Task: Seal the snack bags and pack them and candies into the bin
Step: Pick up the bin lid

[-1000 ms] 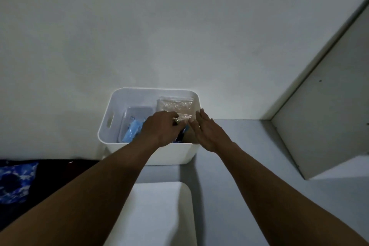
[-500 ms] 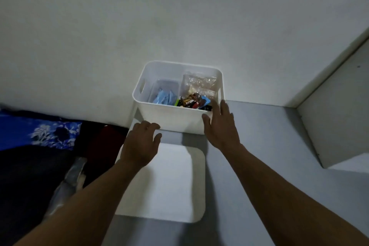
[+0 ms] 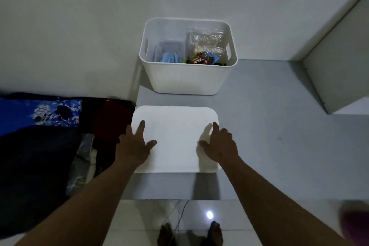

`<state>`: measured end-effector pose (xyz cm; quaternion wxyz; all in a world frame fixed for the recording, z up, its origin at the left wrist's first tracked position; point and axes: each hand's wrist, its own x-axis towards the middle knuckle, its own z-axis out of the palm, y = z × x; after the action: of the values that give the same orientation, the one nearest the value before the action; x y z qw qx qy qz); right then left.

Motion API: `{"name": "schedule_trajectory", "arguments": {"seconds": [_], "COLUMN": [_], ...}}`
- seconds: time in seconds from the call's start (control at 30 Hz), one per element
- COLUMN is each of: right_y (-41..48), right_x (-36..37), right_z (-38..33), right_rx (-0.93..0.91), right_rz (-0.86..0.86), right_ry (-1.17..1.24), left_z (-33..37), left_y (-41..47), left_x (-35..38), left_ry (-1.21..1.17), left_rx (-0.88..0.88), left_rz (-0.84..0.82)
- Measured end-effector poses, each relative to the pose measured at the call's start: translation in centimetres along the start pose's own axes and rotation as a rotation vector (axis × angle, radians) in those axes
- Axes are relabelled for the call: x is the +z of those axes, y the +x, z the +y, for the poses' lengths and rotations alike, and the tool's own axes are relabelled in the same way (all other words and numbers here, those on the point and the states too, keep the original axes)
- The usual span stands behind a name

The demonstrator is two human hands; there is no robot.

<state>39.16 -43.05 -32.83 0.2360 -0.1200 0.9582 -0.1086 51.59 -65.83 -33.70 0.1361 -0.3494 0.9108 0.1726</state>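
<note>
A white bin (image 3: 186, 80) stands against the wall on a grey shelf. Inside it lie a clear snack bag (image 3: 205, 41) at the right, another clear bag with blue contents (image 3: 169, 55) at the left, and colourful wrapped candies (image 3: 205, 60) in front. A flat white lid (image 3: 175, 136) lies on the shelf in front of the bin. My left hand (image 3: 134, 146) rests on the lid's left edge with fingers spread. My right hand (image 3: 220, 144) rests on its right edge, fingers also spread. Neither hand holds anything.
Blue floral and dark fabric (image 3: 40, 126) is piled to the left of the shelf. A white cabinet door (image 3: 339, 66) stands open at the right. Below the shelf edge there is glossy tiled floor (image 3: 139, 221) with my feet (image 3: 189, 233) and a thin cable.
Both hands came back from the bin to the lid: the left from inside it, the right from its front wall. The camera tilted down, showing the floor.
</note>
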Motion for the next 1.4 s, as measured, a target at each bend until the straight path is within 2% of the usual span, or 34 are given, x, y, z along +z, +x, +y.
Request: {"name": "schedule_trajectory", "arguments": {"seconds": [0.13, 0.4, 0.57, 0.77, 0.87, 1.07, 1.4], "right_y": [-0.7, -1.2, -2.0, -4.6, -5.8, -7.4, -6.3], "right_x": [1.8, 2.2, 1.3, -3.6, -5.9, -10.1, -18.1], "right_z": [-0.4, 0.0, 0.6, 0.1, -0.1, -1.2, -3.2], "right_rx": [0.040, 0.213, 0.219, 0.120, 0.074, -0.019, -0.118], "right_rz": [0.001, 0.025, 0.061, 0.132, 0.136, 0.204, 0.255], "right_ry": [0.067, 0.385, 0.504, 0.854, 0.957, 0.947, 0.932], "left_z": [-1.4, -4.2, -5.5, -4.9, -4.4, -3.5, 1.4], "left_y": [0.0, 1.2, 1.0, -0.1, -1.0, -2.3, -1.6], "left_x": [0.8, 0.3, -2.0, -6.5, -8.5, -12.1, -20.5], "left_ry": [-0.119, -0.634, -0.872, -1.054, -1.103, -1.158, -1.013], "left_rx": [0.004, -0.105, -0.011, 0.097, 0.110, 0.108, 0.165], "left_rz": [-0.027, 0.033, 0.005, -0.018, -0.005, 0.023, 0.170]}}
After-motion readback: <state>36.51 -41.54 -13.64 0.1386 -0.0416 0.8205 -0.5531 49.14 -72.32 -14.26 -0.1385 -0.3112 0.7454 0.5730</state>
